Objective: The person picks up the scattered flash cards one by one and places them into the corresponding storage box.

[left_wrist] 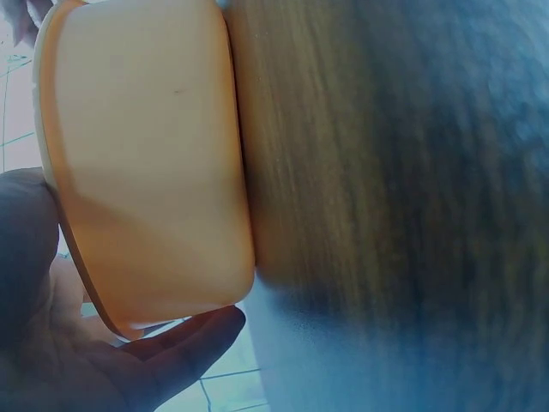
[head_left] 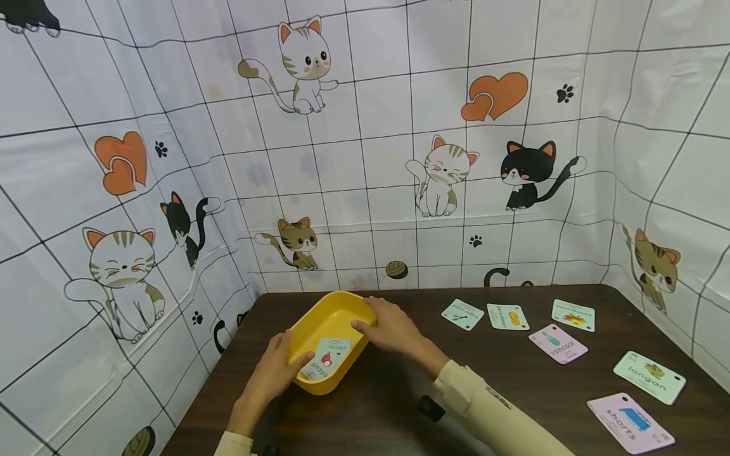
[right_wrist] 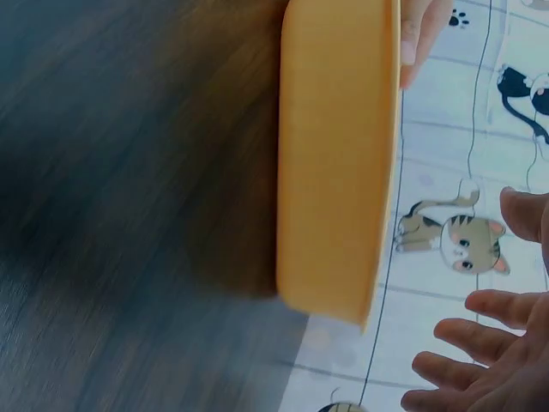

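Note:
A yellow plastic bin (head_left: 327,315) sits on the dark wooden table with overlapping word cards (head_left: 326,359) inside; "pitaya" is readable on one. My left hand (head_left: 272,369) holds the bin's near-left side, thumb over the rim. In the left wrist view, fingers (left_wrist: 193,348) of that hand curve round the end of the bin (left_wrist: 154,163). By the far-right rim is my right hand (head_left: 393,326). The right wrist view shows this hand (right_wrist: 489,343) with its fingers spread and fairly straight, a small gap from the bin (right_wrist: 334,172).
Right of the bin, several cards lie scattered on the table (head_left: 485,392): a persimmon card (head_left: 507,317), a raincoat card (head_left: 558,344), a longan card (head_left: 649,377) and a shorts card (head_left: 630,423) among them. A white cat-print sheet (head_left: 365,164) stands behind and at both sides.

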### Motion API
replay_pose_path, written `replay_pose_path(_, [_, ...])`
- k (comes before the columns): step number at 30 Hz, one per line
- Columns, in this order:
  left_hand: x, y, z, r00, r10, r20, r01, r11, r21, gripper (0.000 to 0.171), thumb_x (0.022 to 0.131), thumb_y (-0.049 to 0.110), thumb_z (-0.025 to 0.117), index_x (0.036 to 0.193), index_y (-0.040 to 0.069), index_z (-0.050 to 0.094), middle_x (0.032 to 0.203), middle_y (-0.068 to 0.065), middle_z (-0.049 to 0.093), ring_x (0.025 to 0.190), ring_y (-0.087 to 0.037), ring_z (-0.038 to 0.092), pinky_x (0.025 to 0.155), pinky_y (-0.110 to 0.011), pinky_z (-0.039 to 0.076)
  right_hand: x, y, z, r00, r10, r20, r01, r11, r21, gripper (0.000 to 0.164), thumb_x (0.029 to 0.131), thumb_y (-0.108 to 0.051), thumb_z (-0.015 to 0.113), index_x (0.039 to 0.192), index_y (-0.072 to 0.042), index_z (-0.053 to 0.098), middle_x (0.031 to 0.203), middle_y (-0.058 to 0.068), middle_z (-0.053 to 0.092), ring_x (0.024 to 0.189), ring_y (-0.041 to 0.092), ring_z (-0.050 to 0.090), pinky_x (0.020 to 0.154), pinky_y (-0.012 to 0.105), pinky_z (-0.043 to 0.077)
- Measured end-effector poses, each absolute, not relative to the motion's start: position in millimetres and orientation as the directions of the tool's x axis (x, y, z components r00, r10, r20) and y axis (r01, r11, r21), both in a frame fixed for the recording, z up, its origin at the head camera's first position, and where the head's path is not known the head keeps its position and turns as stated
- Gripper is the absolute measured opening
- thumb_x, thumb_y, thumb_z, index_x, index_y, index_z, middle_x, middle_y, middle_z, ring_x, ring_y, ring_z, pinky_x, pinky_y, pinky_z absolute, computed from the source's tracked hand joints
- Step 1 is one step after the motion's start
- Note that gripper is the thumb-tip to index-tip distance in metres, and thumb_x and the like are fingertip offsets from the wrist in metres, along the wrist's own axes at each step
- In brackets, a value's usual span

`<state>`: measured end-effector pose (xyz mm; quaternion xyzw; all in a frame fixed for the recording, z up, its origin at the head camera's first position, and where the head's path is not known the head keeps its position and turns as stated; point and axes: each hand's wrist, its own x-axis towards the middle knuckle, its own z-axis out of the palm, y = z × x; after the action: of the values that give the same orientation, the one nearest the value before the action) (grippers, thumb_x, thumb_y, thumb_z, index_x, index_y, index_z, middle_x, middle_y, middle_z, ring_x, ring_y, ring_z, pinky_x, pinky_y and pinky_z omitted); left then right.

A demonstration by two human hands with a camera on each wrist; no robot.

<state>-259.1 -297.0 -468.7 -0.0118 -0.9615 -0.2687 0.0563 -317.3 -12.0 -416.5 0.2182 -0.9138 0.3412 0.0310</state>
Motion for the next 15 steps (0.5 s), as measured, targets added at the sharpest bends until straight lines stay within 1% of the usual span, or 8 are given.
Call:
replay_pose_path(2, [-259.1,-296.9,-468.9,-0.994,-0.008,0.112,0.051,0.855,0.516,0.098,0.105,0.057,0.063,0.167,-0.008,0.025,0.164,-0.034,0.036,0.136,-0.049,0.056,0.113,-0.067,0.046,-319.4,-6.6,-418.7,-0.912,-0.358,0.199,-0.400,0.677,-0.617,0.067,0.104,-0.045,0.070,0.155,-0.004,0.055,0.157,0.020,0.058,0.138,0.040,0.062,0.113,0.060,0.052])
replay_pose_path(6, [-258.5,-297.0,-469.3,-0.994,-0.009,0.111,0.050,0.854,0.517,0.097,0.105,0.056,0.064,0.166,-0.008,0.025,0.164,-0.034,0.036,0.136,-0.048,0.056,0.113,-0.067,0.046,-325.2,4.7,-425.0,-0.931,-0.321,0.175,-0.358,0.704,-0.613,0.070,0.103,-0.046,0.070,0.156,-0.004,0.054,0.161,0.020,0.055,0.146,0.043,0.055,0.116,0.064,0.047])
replay_pose_path(15, [-257.6,-297.6,-468.5,-0.994,-0.007,0.105,0.049,0.854,0.518,0.095,0.105,0.054,0.064,0.166,-0.008,0.026,0.165,-0.034,0.035,0.138,-0.050,0.054,0.114,-0.068,0.045,-339.6,38.6,-442.7,-0.958,-0.253,0.135,-0.281,0.734,-0.618,0.068,0.105,-0.043,0.068,0.158,-0.004,0.051,0.162,0.022,0.053,0.147,0.045,0.053,0.117,0.066,0.045])
